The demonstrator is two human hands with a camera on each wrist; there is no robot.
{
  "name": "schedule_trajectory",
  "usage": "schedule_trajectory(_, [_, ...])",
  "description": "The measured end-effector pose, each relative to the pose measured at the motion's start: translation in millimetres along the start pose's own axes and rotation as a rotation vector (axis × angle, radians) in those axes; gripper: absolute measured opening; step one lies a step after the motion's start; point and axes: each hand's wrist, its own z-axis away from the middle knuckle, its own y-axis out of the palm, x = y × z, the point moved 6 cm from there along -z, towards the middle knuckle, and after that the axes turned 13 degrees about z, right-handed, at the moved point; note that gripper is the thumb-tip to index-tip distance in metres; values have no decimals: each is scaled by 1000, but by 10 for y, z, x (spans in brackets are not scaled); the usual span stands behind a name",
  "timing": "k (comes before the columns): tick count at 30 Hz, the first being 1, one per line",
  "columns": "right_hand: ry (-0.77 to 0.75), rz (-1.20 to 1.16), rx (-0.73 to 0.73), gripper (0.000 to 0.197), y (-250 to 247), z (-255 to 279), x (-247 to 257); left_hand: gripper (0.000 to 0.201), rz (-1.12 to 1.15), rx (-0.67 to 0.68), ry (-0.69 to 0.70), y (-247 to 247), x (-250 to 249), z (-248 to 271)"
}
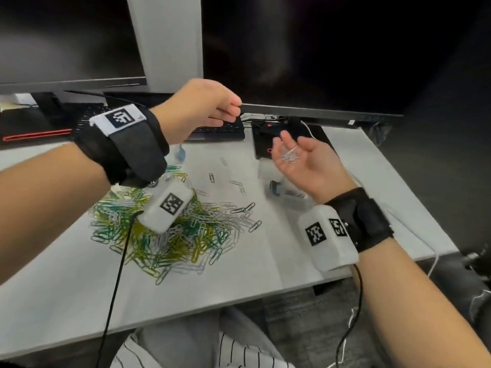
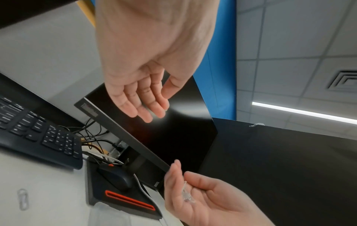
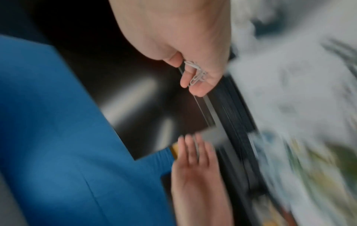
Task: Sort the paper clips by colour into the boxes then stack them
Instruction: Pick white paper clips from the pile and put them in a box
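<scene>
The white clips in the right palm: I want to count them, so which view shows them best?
The head view: the clips lie in plain sight on the upturned right hand. The right wrist view shows them close but partly behind fingers. The left wrist view shows them edge-on and faint.

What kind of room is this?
Probably an office desk: two dark monitors stand behind a black keyboard and a mouse, and tiled ceiling panels with a strip light show overhead.

Clips on right hand
</scene>
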Motion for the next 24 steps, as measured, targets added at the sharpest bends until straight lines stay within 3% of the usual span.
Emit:
schedule_trajectory(3, [-117, 234, -156, 34, -305, 6, 266, 25, -9, 56, 6, 187, -38, -12])
schedule_trajectory(6, [-152, 396, -211, 36, -474, -20, 296, 24, -55, 82, -6, 446, -69, -86])
schedule_trajectory(9, [-167, 473, -217, 37, -523, -34, 268, 18, -151, 154, -56, 753, 39, -130])
schedule_trajectory(11, [-177, 532, -208, 37, -539, -39, 249, 16, -304, 278, -89, 952, 280, -142])
schedule_trajectory(13, [-173, 610, -174, 37, -550, -30, 220, 22, -454, 382, -133, 1076, 578, -140])
schedule_trajectory(17, [-192, 784, -88, 30, -524, 45, 263, 45, -504, 464, -141, 1197, 846, -174])
schedule_trajectory(19, [-275, 1047, -108, 22, -517, 99, 413, 58, -599, 521, -111, 1248, 878, -207])
schedule_trajectory(21, [-332, 1548, -130, 18, -509, 118, 550, 64, -723, 583, -83, 1292, 898, -235])
schedule_trajectory(24, [-255, 2240, -67, 15, -581, -8, 524, 66, -830, 662, -72, 1381, 918, -252])
